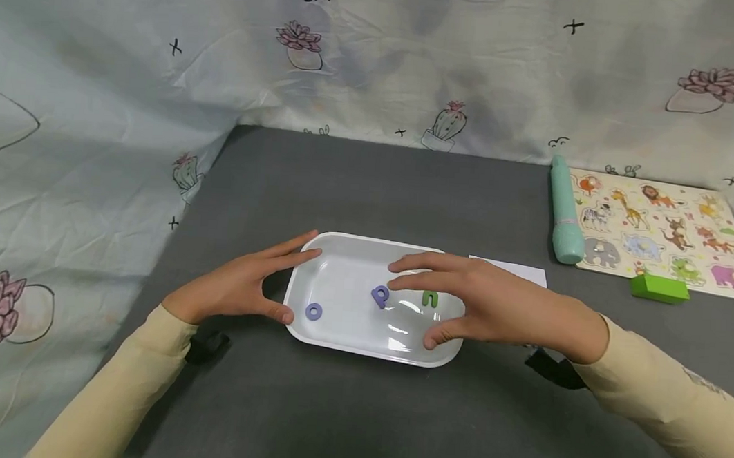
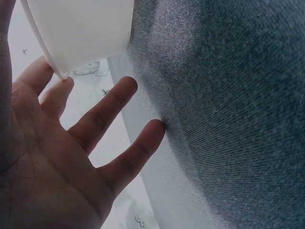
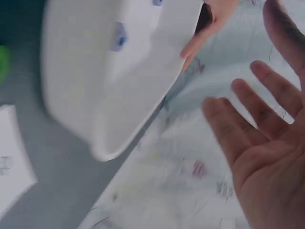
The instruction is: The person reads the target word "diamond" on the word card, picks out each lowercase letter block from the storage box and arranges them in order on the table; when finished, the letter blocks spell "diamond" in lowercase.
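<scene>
A white tray (image 1: 349, 332) lies on the dark table. Inside it are a purple ring-shaped letter (image 1: 313, 311), a purple letter like a P (image 1: 380, 296) and a green letter like an n (image 1: 430, 299). My left hand (image 1: 233, 284) touches the tray's left end, thumb at the near corner and fingertips by the far one. In the left wrist view two fingertips meet the tray rim (image 2: 45, 45), while two other fingers spread away from it. Over the tray's right end hovers my right hand (image 1: 494, 301), fingers extended and apart, holding nothing.
A white sheet (image 1: 520, 270) lies partly behind my right hand. Farther right are a teal cylindrical object (image 1: 567, 219), a wooden animal puzzle board (image 1: 656, 234) and a green block (image 1: 659, 288). A patterned cloth (image 1: 376, 63) hangs behind the table and along its left side.
</scene>
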The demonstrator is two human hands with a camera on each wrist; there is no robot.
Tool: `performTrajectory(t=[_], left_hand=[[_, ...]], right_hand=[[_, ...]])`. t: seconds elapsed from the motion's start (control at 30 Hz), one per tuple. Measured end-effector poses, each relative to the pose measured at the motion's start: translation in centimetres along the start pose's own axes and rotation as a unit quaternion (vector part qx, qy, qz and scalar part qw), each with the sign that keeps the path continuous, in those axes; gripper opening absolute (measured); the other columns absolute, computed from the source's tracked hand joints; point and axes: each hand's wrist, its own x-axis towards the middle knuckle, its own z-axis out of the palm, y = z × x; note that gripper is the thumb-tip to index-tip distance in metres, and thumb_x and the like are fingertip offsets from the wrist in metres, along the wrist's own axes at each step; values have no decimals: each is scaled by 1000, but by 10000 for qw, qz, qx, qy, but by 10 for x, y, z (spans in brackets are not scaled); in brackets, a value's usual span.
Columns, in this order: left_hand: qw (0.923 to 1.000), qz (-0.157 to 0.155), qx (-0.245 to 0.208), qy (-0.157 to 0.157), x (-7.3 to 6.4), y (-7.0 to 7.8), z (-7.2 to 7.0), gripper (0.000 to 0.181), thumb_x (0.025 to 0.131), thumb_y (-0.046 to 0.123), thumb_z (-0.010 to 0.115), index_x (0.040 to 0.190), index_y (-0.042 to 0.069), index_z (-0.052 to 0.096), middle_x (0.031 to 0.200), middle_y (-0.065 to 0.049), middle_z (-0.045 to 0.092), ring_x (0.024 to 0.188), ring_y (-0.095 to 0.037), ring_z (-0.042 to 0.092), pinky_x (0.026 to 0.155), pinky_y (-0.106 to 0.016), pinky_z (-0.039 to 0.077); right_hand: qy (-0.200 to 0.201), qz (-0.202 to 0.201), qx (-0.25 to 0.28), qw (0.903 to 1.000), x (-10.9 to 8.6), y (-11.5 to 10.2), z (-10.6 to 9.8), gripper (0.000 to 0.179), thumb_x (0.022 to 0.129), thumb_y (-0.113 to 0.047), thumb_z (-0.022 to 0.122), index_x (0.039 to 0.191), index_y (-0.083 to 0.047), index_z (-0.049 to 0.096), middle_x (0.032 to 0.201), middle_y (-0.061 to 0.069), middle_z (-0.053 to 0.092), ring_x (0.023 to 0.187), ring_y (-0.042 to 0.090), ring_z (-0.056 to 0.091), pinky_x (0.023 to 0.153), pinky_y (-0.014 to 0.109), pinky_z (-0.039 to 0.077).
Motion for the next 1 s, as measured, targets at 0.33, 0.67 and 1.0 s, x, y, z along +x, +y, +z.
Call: performTrajectory(t=[0.33,0.67,1.0], left_hand=[[9998,139,122,93,2,-4,2,114,73,53,88,163,39,20,167,21,8,149,-13,25,108,-48,36],[9997,205,48,121,1,-3,0,114,71,53,89,162,39,21,167,22,10,148,-10,27,108,-46,37],[9995,241,139,144,2,-6,-2,114,70,66,82,162,39,21,167,22,10,146,-11,30,106,-44,39]], right_hand=[[-1471,-1095,580,9813,100,17,13,55,85,-25,85,137,-21,66,139,-9,60,130,-1,49,104,25,41],[-2251,-1264,1013,9608,149,36,53,43,85,-12,84,126,-16,73,122,-15,68,116,3,58,102,22,41],[-2419,-1194,1386,9529,167,44,75,32,84,-8,83,115,-18,79,117,-17,69,119,-4,56,104,18,39]])
